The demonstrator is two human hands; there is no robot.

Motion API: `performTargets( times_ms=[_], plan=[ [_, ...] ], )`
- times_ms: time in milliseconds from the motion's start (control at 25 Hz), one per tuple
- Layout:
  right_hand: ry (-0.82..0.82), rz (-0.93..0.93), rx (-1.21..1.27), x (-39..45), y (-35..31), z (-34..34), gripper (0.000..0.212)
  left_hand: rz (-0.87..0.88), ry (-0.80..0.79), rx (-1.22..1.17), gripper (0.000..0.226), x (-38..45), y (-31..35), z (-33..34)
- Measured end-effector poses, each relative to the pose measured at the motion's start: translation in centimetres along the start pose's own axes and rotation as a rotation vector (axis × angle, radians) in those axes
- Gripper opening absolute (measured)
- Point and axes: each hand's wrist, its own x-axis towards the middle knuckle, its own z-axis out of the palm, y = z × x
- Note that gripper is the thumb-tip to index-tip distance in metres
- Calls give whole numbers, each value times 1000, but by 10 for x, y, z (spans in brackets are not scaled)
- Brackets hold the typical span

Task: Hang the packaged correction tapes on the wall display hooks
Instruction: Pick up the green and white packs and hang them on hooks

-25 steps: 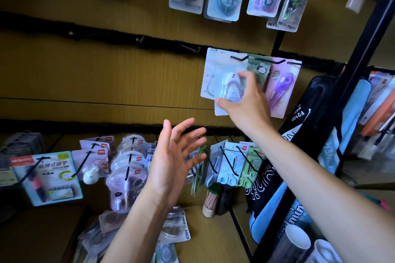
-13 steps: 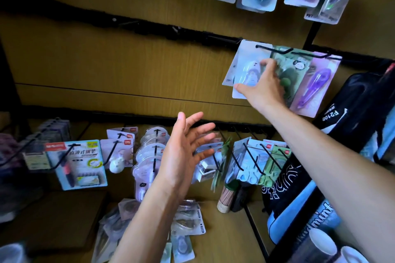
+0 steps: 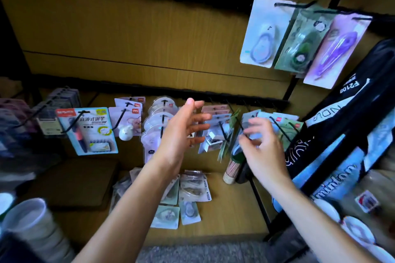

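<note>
1. The left hand [image 3: 181, 134] is raised with palm turned inward and fingers spread straight, holding nothing.
2. The right hand [image 3: 264, 151] hangs just to its right, fingers loosely curled and blurred, nothing visibly between them.
3. Well above the right hand, three carded packs hang side by side on black wire hooks [image 3: 292, 4] of the brown wall panel [image 3: 128, 34]: a white-carded pale correction tape [image 3: 261, 34], a green-carded correction tape [image 3: 303, 42] overlapping it, and a purple-carded correction tape [image 3: 335, 49] furthest right.
4. Below both hands, a loose heap of clear-blister correction tape packs [image 3: 183, 196] lies on the wooden desk [image 3: 230, 215].
5. Left of the left hand hangs a blue-carded pen set [image 3: 87, 130].
6. Behind the hands, a lower row of small carded packs [image 3: 215, 130] hangs on hooks.
</note>
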Motion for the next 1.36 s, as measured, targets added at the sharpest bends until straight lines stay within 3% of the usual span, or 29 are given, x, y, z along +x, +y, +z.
performTargets(
  times_ms=[200, 360, 480, 720, 920, 1120, 1240, 1360],
  plan=[
    [-301, 270, -95, -71, 106, 50, 24, -146, 28, 154, 34, -11, -43, -2],
    [-501, 501, -203, -103, 170, 79, 23, -260, 90, 435, 23, -32, -136, -18],
    [-631, 606, -251, -118, 205, 97, 23, -429, 31, 729, 38, -53, -218, -46],
    [-743, 668, -287, -118, 265, 138, 25, -723, 140, 929, 51, -43, -312, -116],
    [-749, 739, -267, -143, 305, 155, 15, -602, 181, 1069, 48, 34, -338, -137],
    [-816, 842, -354, -175, 329, 147, 9, -510, 70, 1437, 76, 71, -371, -137],
    [-848, 817, -356, -179, 334, 145, 11, -464, 135, 1467, 74, 78, -383, -137],
    [-769, 768, -326, -172, 334, 152, 14, -335, 212, 1486, 61, 64, -391, -130]
  ],
)
